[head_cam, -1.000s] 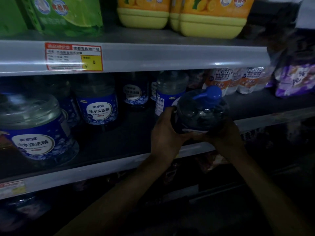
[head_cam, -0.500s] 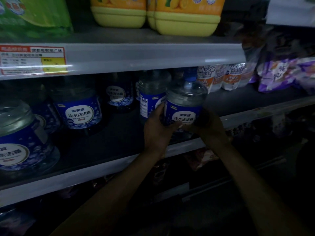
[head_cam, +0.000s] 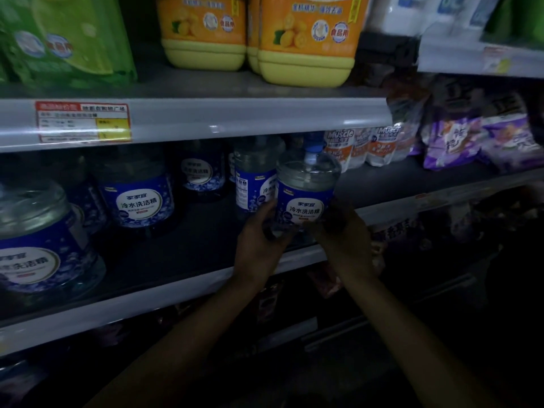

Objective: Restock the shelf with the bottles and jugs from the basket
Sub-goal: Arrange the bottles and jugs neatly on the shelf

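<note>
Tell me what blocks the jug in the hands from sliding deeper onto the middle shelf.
The left hand and right hand grip the jug at the shelf lip. A like-labelled bottle stands close behind it, to the left, blocking a push that way; directly behind is too dark to tell.

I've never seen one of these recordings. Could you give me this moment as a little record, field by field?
Place: dim shop shelf
Held item: blue-label jug, clear, blue cap, upright near the shelf's front edge
Hands: left hand grips the jug's lower left side; right hand grips its lower right side
Jug base: hidden by the hands, so cannot tell whether it is set down
Just behind: matching jug
Level above: yellow jugs, price tag on the rail
</note>
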### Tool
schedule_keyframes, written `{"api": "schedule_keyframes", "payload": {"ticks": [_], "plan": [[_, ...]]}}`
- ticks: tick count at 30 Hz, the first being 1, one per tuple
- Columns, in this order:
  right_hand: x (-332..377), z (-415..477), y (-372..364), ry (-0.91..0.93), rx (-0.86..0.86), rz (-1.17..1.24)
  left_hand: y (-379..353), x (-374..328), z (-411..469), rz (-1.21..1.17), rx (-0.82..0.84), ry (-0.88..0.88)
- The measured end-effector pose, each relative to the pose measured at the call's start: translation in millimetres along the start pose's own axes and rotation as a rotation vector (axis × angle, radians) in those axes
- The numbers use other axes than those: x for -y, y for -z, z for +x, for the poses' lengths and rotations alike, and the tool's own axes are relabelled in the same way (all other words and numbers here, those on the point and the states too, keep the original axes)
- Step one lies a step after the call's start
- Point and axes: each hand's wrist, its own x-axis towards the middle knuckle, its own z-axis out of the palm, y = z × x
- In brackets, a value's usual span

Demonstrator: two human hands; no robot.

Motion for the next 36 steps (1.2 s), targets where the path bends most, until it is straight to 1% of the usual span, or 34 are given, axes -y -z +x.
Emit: {"api": "schedule_keyframes", "payload": {"ticks": [2,5,9,14,19,22,25,30,33,36], "plan": [[12.4,-12.3,-3.4,-0.007,0.002,0.06,15.0,3.6,-8.6,0.023,-0.005,0.032],[22.6,-24.3,-15.2,0.024,0.013,0.086,42.9,5.5,-18.8,0.107,-0.049,0.056],[29.8,-27.3,-52.1,0.04,0.137,0.024,87.2,5.5,-22.2,0.241,-0.101,0.075],[33.4,-17.2,-113.1,0.066,0.278,-0.043,136.1,17.2,-24.8,0.433,-0.141,0.05],[25.6,2.1,-177.7,-0.007,0.398,-0.124,160.6,27.4,-26.5,0.555,-0.131,0.0],[18.6,13.1,-204.5,-0.068,0.442,-0.076,168.7,32.7,-25.0,0.603,-0.138,-0.02],[13.4,21.8,-225.3,-0.092,0.434,-0.067,172.1,37.1,-23.3,0.593,-0.144,-0.024],[9.1,30.6,-252.5,-0.059,0.327,-0.167,174.4,44.6,-25.0,0.606,-0.139,-0.015],[6.7,36.6,-259.1,-0.062,0.282,-0.181,174.9,47.3,-24.8,0.617,-0.128,-0.015],[3.5,41.7,-263.3,-0.048,0.292,-0.196,175.0,48.6,-24.0,0.619,-0.125,-0.007]]}}
